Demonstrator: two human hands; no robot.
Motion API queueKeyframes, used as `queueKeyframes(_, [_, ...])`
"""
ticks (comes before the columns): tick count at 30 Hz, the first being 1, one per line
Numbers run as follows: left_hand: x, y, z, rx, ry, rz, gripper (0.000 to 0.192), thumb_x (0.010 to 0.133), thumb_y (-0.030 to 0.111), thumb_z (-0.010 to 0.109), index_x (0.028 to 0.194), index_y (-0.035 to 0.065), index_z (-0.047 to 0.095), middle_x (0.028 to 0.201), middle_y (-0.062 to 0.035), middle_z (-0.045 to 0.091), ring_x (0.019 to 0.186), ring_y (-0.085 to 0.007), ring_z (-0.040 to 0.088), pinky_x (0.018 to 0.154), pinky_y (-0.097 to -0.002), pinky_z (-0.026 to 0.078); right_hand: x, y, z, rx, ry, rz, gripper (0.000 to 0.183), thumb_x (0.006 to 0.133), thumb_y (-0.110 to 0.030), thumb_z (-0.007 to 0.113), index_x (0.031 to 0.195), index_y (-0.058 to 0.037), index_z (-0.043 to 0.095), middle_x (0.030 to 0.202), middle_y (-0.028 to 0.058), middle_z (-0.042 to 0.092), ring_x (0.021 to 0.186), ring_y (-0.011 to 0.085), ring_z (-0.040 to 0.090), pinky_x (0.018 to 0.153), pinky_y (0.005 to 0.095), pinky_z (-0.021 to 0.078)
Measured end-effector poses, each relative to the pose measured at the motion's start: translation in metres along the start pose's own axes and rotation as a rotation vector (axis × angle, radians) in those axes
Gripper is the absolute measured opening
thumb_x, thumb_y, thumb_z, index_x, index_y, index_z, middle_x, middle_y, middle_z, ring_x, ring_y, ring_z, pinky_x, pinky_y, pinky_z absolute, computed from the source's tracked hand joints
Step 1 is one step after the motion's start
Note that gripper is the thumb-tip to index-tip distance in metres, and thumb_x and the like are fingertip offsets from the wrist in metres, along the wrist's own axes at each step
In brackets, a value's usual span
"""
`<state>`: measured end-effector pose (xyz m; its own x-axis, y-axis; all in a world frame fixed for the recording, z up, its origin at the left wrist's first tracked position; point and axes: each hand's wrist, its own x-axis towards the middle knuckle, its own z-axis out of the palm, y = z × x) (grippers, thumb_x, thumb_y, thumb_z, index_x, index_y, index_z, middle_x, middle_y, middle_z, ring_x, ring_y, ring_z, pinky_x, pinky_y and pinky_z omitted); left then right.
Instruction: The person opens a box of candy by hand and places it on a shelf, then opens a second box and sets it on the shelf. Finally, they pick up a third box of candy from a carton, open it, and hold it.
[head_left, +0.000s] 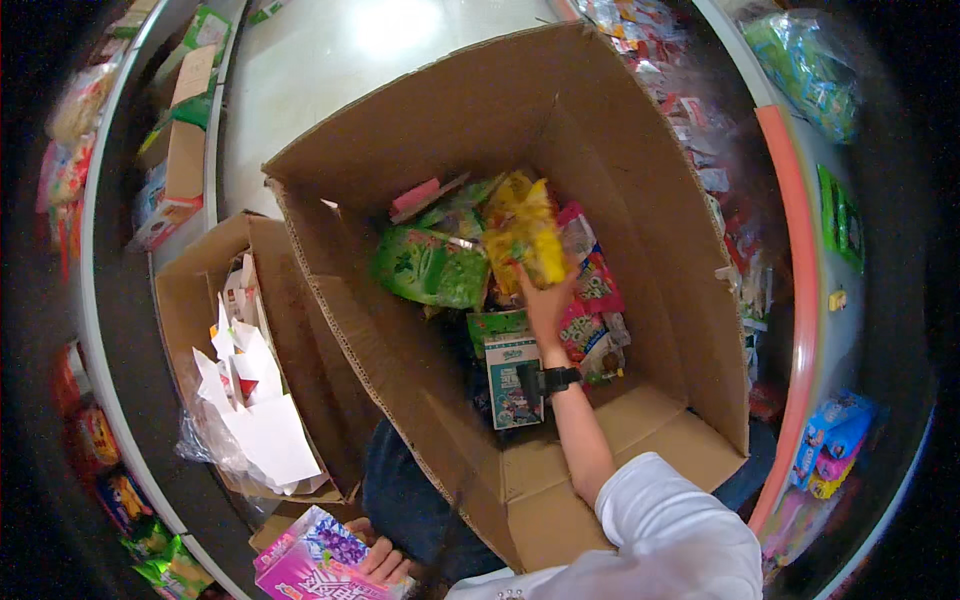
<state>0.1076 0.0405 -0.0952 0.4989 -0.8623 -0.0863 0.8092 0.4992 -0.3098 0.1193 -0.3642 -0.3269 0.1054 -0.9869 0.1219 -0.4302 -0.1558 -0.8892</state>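
My right hand (546, 296) reaches deep into a large open cardboard box (457, 127), its fingers around the near end of a yellow bag (529, 217). The bag is blurred. Left of it in the box lies a green snack bag (435, 266). Pink candy bags (592, 330) lie on its right, and a small white and teal box (514, 382) stands below my wrist. At the bottom edge my left hand (386, 561) grips a purple carton (322, 559) with berry pictures; part of that carton is cut off by the frame.
A smaller cardboard box (199, 259) on the left holds torn white cardboard (262, 435) and clear plastic. Store shelves with packaged goods line both sides. A metal shelf edge (799, 315) with an orange strip runs close on the right. Pale floor (300, 82) shows beyond the large box.
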Motion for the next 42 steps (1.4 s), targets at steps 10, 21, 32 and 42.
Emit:
queueKeyframes(10, [-0.011, 0.001, -0.001, 0.035, 0.048, 0.092, 0.036, 0.093, 0.032, 0.049, 0.126, 0.0216, 0.039, 0.087, -0.0045, 0.050, 0.083, -0.0194, 0.051, 0.081, -0.0354, 0.039, 0.073, -0.091, 0.104, -0.009, -0.638, -0.577, 0.028, 0.087, -0.015, 0.058, 0.108, 0.0018, 0.054, 0.112, 0.0176, 0.059, 0.105, 0.0356, 0.058, 0.086, 0.0422, 0.0465])
queueKeyframes(21, [-0.008, -0.004, -0.010, 0.031, 0.089, 0.105, 0.031, 0.091, 0.032, 0.051, 0.117, 0.0180, 0.042, 0.086, -0.0036, 0.050, 0.082, -0.0179, 0.050, 0.082, -0.0347, 0.038, 0.067, -0.003, 0.205, -0.736, -0.787, -0.752, 0.030, 0.079, -0.010, 0.056, 0.109, -0.0062, 0.056, 0.092, 0.0222, 0.063, 0.083, 0.0357, 0.065, 0.067, 0.0458, 0.0528])
queueKeyframes(32, [-0.016, 0.008, -0.012, 0.061, 0.098, 0.103, 0.027, 0.090, 0.033, 0.054, 0.108, 0.0143, 0.045, 0.086, -0.0028, 0.049, 0.082, -0.0165, 0.049, 0.082, -0.0340, 0.037, 0.075, -0.125, 0.095, -0.112, -0.767, -0.805, 0.018, 0.083, -0.014, 0.062, 0.096, -0.0025, 0.065, 0.099, 0.0142, 0.063, 0.092, 0.0295, 0.060, 0.080, 0.0436, 0.0474])
queueKeyframes(42, [0.039, 0.002, -0.055, -0.059, -0.049, -0.194, 0.026, 0.089, 0.033, 0.055, 0.101, 0.0109, 0.048, 0.086, -0.0019, 0.049, 0.081, -0.0152, 0.048, 0.082, -0.0334, 0.037, 0.115, -0.280, -0.166, 0.502, -1.116, -0.241, 0.031, 0.097, -0.021, 0.049, 0.120, -0.0004, 0.054, 0.099, 0.0059, 0.064, 0.086, 0.0143, 0.062, 0.075, 0.0293, 0.0525])
